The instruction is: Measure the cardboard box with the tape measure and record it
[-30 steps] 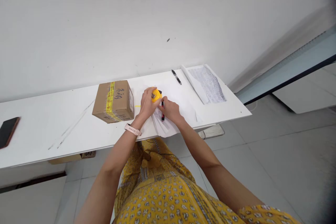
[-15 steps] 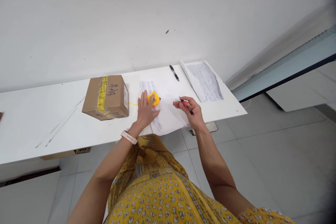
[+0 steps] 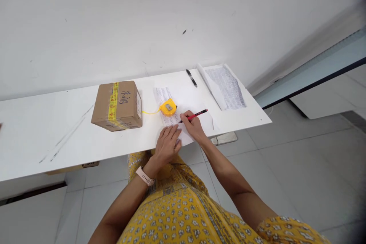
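My right hand (image 3: pixel 192 124) grips a red and black pen (image 3: pixel 198 114), its tip down at the written columns on a white sheet of paper (image 3: pixel 197 103). Flat on the sheet's near edge lies my left hand (image 3: pixel 168 144), fingers stretched out, with nothing in it. Just beyond both hands a yellow tape measure (image 3: pixel 168 107) rests on the paper. Its yellow strap (image 3: pixel 150 113) trails left toward a cardboard box (image 3: pixel 117 105) closed with yellow printed tape and marked with handwriting.
A black pen (image 3: pixel 191 78) lies near the wall. To its right is a stack of papers (image 3: pixel 227 89) covered in dense writing. The narrow white table (image 3: pixel 71 133) runs along the wall and ends at the right, above a tiled floor (image 3: pixel 286 160).
My left hand has let go of the tape measure and moved nearer, onto the paper's edge. My right hand has moved left and brought the red pen down to the sheet.
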A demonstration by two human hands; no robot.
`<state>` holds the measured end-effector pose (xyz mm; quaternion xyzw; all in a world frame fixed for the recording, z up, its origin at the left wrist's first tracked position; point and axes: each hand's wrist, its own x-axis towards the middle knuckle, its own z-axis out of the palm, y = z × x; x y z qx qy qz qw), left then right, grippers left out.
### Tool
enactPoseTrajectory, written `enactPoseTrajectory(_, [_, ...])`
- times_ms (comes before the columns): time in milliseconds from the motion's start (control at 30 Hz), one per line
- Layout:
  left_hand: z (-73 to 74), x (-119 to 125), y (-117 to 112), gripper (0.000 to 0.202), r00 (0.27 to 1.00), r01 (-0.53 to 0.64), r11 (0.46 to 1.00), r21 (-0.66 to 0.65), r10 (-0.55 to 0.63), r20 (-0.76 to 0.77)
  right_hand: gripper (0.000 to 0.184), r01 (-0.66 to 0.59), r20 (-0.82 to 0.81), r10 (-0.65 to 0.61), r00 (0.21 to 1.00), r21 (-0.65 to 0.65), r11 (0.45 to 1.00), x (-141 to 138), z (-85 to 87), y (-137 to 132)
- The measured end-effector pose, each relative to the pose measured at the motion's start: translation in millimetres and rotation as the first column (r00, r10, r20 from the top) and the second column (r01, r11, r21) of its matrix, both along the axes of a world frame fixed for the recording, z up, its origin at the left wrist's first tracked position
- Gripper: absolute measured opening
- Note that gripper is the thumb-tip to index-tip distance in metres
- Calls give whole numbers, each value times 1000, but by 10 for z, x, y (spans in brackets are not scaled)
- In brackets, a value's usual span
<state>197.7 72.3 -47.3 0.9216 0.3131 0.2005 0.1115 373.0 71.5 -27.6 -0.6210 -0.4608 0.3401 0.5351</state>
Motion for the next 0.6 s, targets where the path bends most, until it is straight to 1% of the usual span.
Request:
enactPoseTrajectory(100, [55, 32, -27, 48, 997, 4, 1000, 29, -2, -73, 26, -6, 14, 6, 1000, -5, 1000, 9, 2, 15])
enactPoseTrajectory(200, [87, 25, -36, 60, 989, 25, 998, 50, -18, -149, 27, -34, -32, 34, 999, -15, 999, 17, -13, 34])
enactPoseTrajectory(267, [83, 13, -32, 65, 982, 45, 997, 62, -33, -187, 29, -23, -31, 22, 999, -27, 999, 18, -32, 53])
enactPoseTrajectory(400, [52, 1, -9, 66, 973, 63, 994, 85, -43, -225, 29, 74, 65, -72, 995, -33, 997, -3, -42, 101])
enactPoseTrajectory(500, [45, 2, 5, 65, 966, 68, 994, 82, -45, -253, 28, 90, 159, -83, 984, -39, 995, -30, -24, 124])
enactPoseTrajectory(600, [52, -2, 6, 66, 960, 68, 995, 71, -46, -275, 27, 94, 199, -84, 976, -45, 995, -46, -26, 131])
